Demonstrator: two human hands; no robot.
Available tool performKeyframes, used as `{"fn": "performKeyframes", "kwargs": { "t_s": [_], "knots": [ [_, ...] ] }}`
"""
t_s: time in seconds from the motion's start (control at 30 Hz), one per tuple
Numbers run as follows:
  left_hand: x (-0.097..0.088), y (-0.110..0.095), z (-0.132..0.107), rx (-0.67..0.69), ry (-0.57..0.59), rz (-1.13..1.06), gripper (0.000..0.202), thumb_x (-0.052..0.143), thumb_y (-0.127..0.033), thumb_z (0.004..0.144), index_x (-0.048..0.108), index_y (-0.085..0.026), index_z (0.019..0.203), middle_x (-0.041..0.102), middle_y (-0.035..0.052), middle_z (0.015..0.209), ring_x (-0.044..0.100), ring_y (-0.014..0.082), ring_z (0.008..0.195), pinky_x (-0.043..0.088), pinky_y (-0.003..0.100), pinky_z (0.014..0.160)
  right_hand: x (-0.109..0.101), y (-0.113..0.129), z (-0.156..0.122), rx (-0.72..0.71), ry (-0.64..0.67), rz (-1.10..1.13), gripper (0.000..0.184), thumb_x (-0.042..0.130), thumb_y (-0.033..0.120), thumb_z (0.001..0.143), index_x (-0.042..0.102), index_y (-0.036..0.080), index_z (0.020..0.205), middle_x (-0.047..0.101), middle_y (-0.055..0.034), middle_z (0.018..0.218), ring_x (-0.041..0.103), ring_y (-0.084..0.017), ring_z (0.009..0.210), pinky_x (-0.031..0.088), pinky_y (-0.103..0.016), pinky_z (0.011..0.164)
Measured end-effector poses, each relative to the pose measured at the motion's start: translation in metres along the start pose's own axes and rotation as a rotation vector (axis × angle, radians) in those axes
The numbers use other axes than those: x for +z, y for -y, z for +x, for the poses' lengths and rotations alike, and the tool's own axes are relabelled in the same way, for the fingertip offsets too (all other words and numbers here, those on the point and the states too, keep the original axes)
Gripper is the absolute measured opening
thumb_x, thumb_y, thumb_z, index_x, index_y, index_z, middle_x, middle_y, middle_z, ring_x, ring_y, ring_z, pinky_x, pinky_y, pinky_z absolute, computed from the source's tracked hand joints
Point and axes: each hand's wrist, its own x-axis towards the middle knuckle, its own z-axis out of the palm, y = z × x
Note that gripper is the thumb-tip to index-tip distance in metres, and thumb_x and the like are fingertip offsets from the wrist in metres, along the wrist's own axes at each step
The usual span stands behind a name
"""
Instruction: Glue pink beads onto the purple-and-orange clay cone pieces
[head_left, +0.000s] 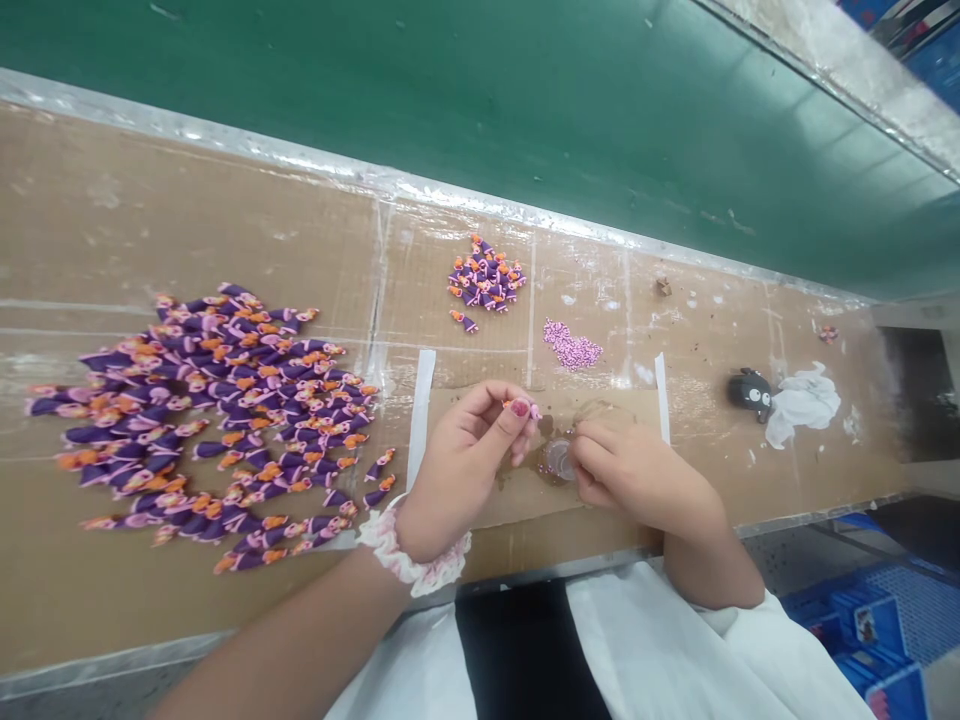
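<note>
My left hand (480, 440), with a white and pink scrunchie (416, 555) at the wrist, pinches a small figurine (534, 411) with orange and pink parts; most of it is hidden by the fingers. Beside it, my right hand (607, 460) is closed with fingertips pressed together over a small clear round dish (559, 458). Whatever the right fingers hold is too small or too covered to make out. A few tiny pink beads lie around the dish. Farther back sits a small heap of pink and purple beads (571, 346).
A large spread of purple, pink and orange figurines (247, 400) covers the left of the cardboard-topped table (300, 230). A smaller figurine pile (487, 278) lies at the back. To the right are a black object with googly eyes (750, 392) and a crumpled white cloth (806, 402). Blue crates (870, 625) stand below.
</note>
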Motion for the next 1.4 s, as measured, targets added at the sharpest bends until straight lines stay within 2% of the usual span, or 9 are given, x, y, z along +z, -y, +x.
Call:
{"fn": "performKeyframes", "kwargs": {
  "t_s": [0.1,0.17,0.37,0.47,0.6,0.93,1.17,1.4],
  "knots": [
    [0.002,-0.001,0.0,-0.038,0.019,-0.024,0.031,0.075,-0.044,0.077,0.058,-0.017,0.077,0.055,-0.0046,0.062,0.045,0.0067,0.051,0.035,0.021,0.049,-0.001,-0.001,0.0,0.015,-0.022,0.007,0.016,0.041,0.009,0.086,0.048,0.02,0.076,0.051,-0.0024,0.07,0.046,-0.017,0.068,0.04,-0.03,0.062],
    [0.001,0.0,-0.001,-0.066,0.05,-0.034,0.031,0.075,-0.044,0.077,0.06,-0.016,0.078,0.055,-0.0046,0.062,0.044,0.006,0.051,0.035,0.02,0.048,-0.004,-0.001,0.0,0.018,-0.08,0.061,0.015,0.043,0.008,0.085,0.048,0.02,0.078,0.052,-0.002,0.071,0.047,-0.016,0.067,0.041,-0.028,0.06],
    [0.003,0.004,-0.004,-0.253,0.216,-0.092,0.032,0.076,-0.043,0.075,0.06,-0.015,0.077,0.054,-0.0043,0.059,0.041,0.0052,0.049,0.03,0.019,0.045,-0.008,0.005,0.004,0.035,-0.465,0.346,0.019,0.05,0.004,0.082,0.048,0.023,0.084,0.052,-0.0001,0.071,0.051,-0.013,0.064,0.043,-0.025,0.054],
    [0.005,0.004,-0.005,-0.377,0.28,-0.136,0.034,0.079,-0.044,0.073,0.06,-0.015,0.075,0.053,-0.0046,0.058,0.038,0.0041,0.048,0.027,0.018,0.044,-0.005,0.009,0.006,0.026,-0.563,0.371,0.019,0.053,0.005,0.081,0.049,0.023,0.085,0.053,-0.0003,0.071,0.052,-0.014,0.062,0.045,-0.027,0.054],
    [0.006,0.005,-0.006,-0.435,0.311,-0.13,0.037,0.079,-0.046,0.071,0.059,-0.015,0.073,0.053,-0.004,0.058,0.037,0.0042,0.048,0.025,0.018,0.044,-0.002,0.011,0.006,0.013,-0.554,0.393,0.02,0.053,0.006,0.081,0.049,0.024,0.087,0.054,0.0001,0.07,0.052,-0.015,0.061,0.046,-0.028,0.055],
    [0.004,0.003,-0.005,-0.386,0.345,-0.084,0.035,0.08,-0.043,0.071,0.059,-0.015,0.07,0.056,-0.0036,0.055,0.04,0.0046,0.046,0.029,0.017,0.042,-0.003,0.011,0.001,-0.012,-0.448,0.37,0.02,0.053,0.005,0.082,0.049,0.023,0.089,0.053,-0.0008,0.071,0.05,-0.015,0.063,0.045,-0.028,0.056],
    [0.004,0.0,-0.005,-0.399,0.349,-0.019,0.035,0.079,-0.043,0.071,0.057,-0.015,0.069,0.058,-0.0022,0.056,0.043,0.0057,0.047,0.035,0.018,0.042,-0.009,0.017,0.004,-0.003,-0.445,0.318,0.021,0.051,0.005,0.083,0.05,0.024,0.091,0.053,0.0005,0.068,0.049,-0.015,0.06,0.04,-0.027,0.053],
    [0.002,0.0,-0.003,-0.391,0.358,-0.02,0.037,0.08,-0.045,0.069,0.057,-0.015,0.068,0.056,-0.003,0.054,0.041,0.0051,0.045,0.032,0.017,0.041,-0.008,0.019,0.007,0.008,-0.425,0.285,0.02,0.049,0.003,0.084,0.05,0.023,0.086,0.051,0.0005,0.067,0.048,-0.013,0.06,0.044,-0.027,0.054]
  ]
}}
